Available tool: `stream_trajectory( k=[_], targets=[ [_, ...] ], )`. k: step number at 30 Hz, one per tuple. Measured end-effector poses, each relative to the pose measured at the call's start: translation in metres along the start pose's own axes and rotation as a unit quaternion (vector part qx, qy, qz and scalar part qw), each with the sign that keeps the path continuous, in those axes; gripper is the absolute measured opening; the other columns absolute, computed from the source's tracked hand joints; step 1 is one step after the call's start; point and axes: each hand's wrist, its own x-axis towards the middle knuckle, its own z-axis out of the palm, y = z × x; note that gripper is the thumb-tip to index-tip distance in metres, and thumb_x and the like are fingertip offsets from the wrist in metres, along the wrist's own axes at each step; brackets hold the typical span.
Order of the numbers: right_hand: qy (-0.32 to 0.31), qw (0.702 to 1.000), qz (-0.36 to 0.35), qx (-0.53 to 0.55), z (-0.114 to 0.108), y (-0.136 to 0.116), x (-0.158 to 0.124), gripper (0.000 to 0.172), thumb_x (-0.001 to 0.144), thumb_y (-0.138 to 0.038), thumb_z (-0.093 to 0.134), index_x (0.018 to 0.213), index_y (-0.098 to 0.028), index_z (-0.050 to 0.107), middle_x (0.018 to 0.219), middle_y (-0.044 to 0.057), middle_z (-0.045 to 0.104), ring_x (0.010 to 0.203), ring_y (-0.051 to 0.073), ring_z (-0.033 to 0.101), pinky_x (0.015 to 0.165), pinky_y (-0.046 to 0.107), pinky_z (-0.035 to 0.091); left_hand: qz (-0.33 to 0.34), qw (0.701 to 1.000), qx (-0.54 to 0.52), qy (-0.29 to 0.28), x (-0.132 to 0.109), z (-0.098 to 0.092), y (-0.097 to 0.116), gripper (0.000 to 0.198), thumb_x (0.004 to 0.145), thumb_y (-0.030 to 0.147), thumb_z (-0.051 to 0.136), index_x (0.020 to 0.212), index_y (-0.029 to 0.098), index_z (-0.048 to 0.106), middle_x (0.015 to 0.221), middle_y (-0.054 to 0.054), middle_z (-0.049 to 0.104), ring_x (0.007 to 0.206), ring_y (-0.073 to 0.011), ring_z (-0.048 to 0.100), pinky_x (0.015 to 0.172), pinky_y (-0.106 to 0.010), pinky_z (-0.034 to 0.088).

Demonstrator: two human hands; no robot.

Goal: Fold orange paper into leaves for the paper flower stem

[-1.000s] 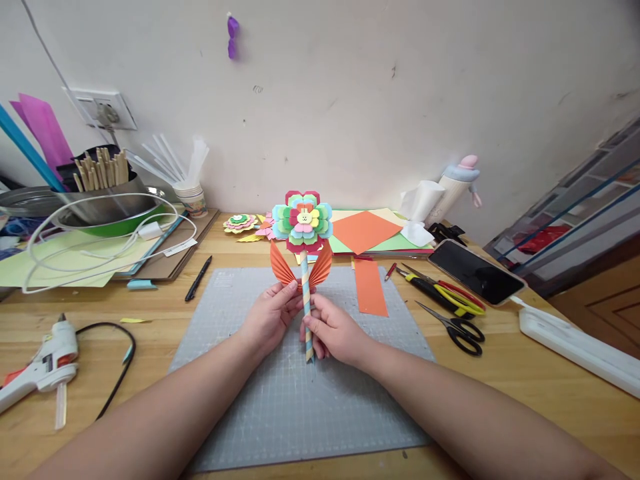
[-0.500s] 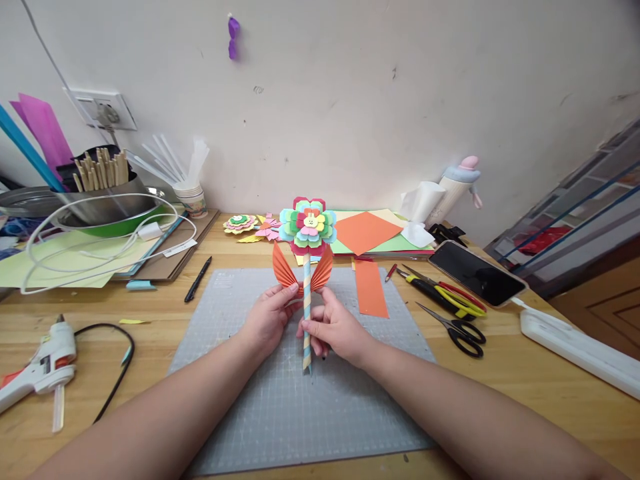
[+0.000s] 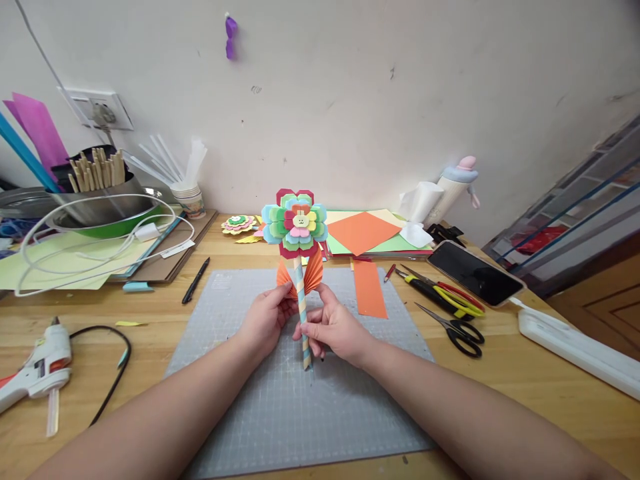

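A layered paper flower (image 3: 295, 223) in many colours stands upright on a striped paper stem (image 3: 302, 313) above the grey cutting mat (image 3: 260, 413). Two pleated orange paper leaves (image 3: 305, 275) fan out just under the bloom. My right hand (image 3: 334, 328) is closed around the stem's lower part. My left hand (image 3: 266, 319) pinches the base of the left leaf against the stem. The stem's lower end rests near the mat's middle.
A glue gun (image 3: 35, 368) with a black cord lies at the left. Scissors (image 3: 457, 331), yellow-handled cutters (image 3: 445, 295), a phone (image 3: 474, 272) and a white power strip (image 3: 580, 347) lie to the right. Orange paper pieces (image 3: 369, 288), a black pen (image 3: 195, 281) and smaller paper flowers (image 3: 239, 223) sit behind the mat.
The flower has swung a little to the left, and the orange leaves look narrower, turned more edge-on. Both hands keep their hold on the stem and leaf.
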Motion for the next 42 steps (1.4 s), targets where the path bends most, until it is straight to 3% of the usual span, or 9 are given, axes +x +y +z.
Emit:
stream_trajectory(
  k=[5,9,15,19,23,29,35,42],
  targets=[
    [0.009,1.0,-0.002,0.001,-0.0014,0.001,0.0013,0.068,0.079,-0.031,0.064,0.131,-0.03,0.021,0.073,-0.004,0.068,0.04,0.008,0.054,0.037,0.017,0.042,0.009,1.0,0.005,-0.008,-0.0005,0.0015,0.0004,0.026,0.076,0.037,0.067,0.072,0.012,0.066,0.064,-0.004,0.064,0.055,-0.0112,0.056,0.053,-0.022,0.045],
    [0.021,1.0,-0.009,0.005,-0.0031,-0.0021,0.0024,0.065,0.079,-0.033,0.065,0.128,-0.027,0.023,0.071,-0.003,0.067,0.039,0.007,0.053,0.038,0.018,0.041,0.031,0.999,0.022,-0.019,-0.0038,0.0055,0.0018,0.022,0.069,0.033,0.075,0.074,0.013,0.066,0.068,-0.003,0.066,0.058,-0.0119,0.058,0.051,-0.021,0.044],
    [0.018,1.0,0.004,0.002,-0.0019,-0.0047,0.0015,0.076,0.079,-0.033,0.064,0.136,-0.026,0.014,0.07,-0.003,0.067,0.037,0.006,0.048,0.037,0.018,0.036,0.045,0.998,0.042,-0.015,-0.0058,0.0096,0.0051,0.025,0.064,0.032,0.078,0.076,0.013,0.067,0.077,-0.006,0.07,0.069,-0.0163,0.063,0.055,-0.023,0.046],
    [0.003,1.0,0.008,0.012,-0.0027,-0.0052,0.0011,0.063,0.079,-0.033,0.065,0.128,-0.024,0.027,0.069,-0.003,0.066,0.036,0.004,0.042,0.038,0.018,0.03,0.044,0.997,0.056,-0.008,-0.0032,0.006,0.0033,0.024,0.065,0.032,0.078,0.076,0.014,0.067,0.073,-0.004,0.069,0.064,-0.0136,0.061,0.059,-0.023,0.048],
    [0.001,1.0,0.015,0.022,-0.003,-0.0049,0.0017,0.049,0.079,-0.033,0.065,0.116,-0.021,0.035,0.07,-0.002,0.066,0.037,0.003,0.04,0.04,0.018,0.028,0.03,0.997,0.063,-0.017,-0.0016,0.0029,-0.0003,0.023,0.068,0.033,0.076,0.074,0.013,0.066,0.066,-0.002,0.066,0.053,-0.0112,0.058,0.049,-0.021,0.044],
    [0.003,1.0,-0.001,0.014,-0.0021,-0.0043,0.0026,0.053,0.078,-0.035,0.065,0.12,-0.023,0.034,0.069,-0.003,0.066,0.037,0.004,0.039,0.04,0.018,0.028,0.03,0.998,0.03,-0.045,-0.0043,0.0083,0.0025,0.026,0.067,0.034,0.076,0.081,0.015,0.065,0.074,-0.003,0.066,0.056,-0.0134,0.058,0.038,-0.02,0.04],
    [0.007,1.0,0.0,0.015,-0.0034,-0.0031,0.0027,0.052,0.078,-0.034,0.065,0.119,-0.023,0.034,0.07,-0.003,0.065,0.038,0.004,0.04,0.041,0.018,0.029,0.04,0.998,0.01,-0.045,-0.0037,0.0072,0.0031,0.02,0.067,0.026,0.076,0.08,0.014,0.066,0.076,-0.002,0.067,0.061,-0.0109,0.059,0.052,-0.021,0.048],
    [0.014,1.0,-0.003,0.008,-0.002,-0.0019,0.003,0.049,0.079,-0.033,0.064,0.117,-0.022,0.035,0.071,-0.003,0.065,0.038,0.003,0.04,0.041,0.018,0.029,0.026,0.998,0.026,-0.052,-0.0027,0.0031,0.0022,0.022,0.068,0.028,0.076,0.081,0.013,0.067,0.075,-0.004,0.068,0.059,-0.0126,0.061,0.046,-0.021,0.046]
  ],
)
